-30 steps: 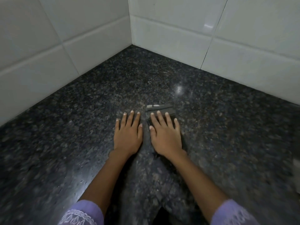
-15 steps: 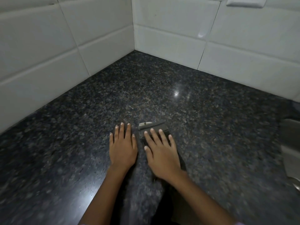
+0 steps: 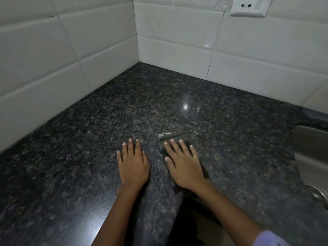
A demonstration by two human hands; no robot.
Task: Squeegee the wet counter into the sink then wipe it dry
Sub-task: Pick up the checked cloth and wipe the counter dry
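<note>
Granite, dark and speckled, makes up the counter (image 3: 106, 139), which runs back into a corner of white tiled wall (image 3: 74, 50) and carries a bright spot of reflected light near its middle. Both hands lie flat on the stone, palms down, side by side and a little apart, with a strip of bare granite between them. The left hand (image 3: 133, 164) rests empty on the surface, fingers straight and close together, touching nothing but the counter. The right hand (image 3: 184, 167) presses flat, fingers slightly spread, on a dark folded cloth (image 3: 175, 137); it does not grip the cloth but lies open on top of it. Most of the cloth is hidden under the palm, and only its far end shows beyond the fingertips, with a small pale strip along that far edge. Whether this strip is a label or something else cannot be told. The cloth sits near the middle of the counter, well apart from the walls. At the right edge of the view the steel sink (image 3: 308, 157) is set into the counter, well to the right of the right hand, with only part of its basin in sight. A white wall socket (image 3: 248, 6) sits on the tiles at the top right. A pale lilac sleeve (image 3: 269, 238) shows on the right forearm at the bottom edge.
</note>
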